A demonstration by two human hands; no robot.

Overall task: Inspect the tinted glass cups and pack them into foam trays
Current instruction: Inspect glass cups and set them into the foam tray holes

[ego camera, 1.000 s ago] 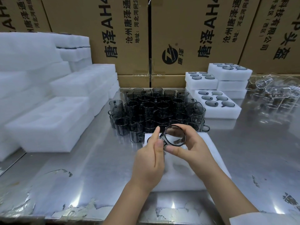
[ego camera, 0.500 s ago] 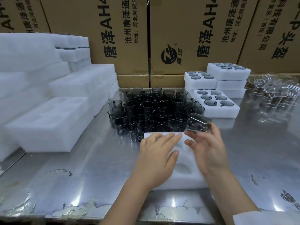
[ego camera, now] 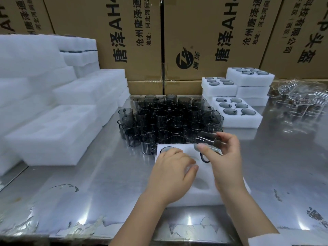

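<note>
Grey glass cups point(ego camera: 168, 118) in a cluster just behind the foam tray point(ego camera: 204, 194).

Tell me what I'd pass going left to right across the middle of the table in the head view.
Stacked empty foam trays → cluster of tinted glass cups → filled foam trays → pile of clear glassware.

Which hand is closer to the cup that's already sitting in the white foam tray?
Left. The left hand rests on the tray right beside the packed cup; the right hand is farther right, holding a second cup.
</note>
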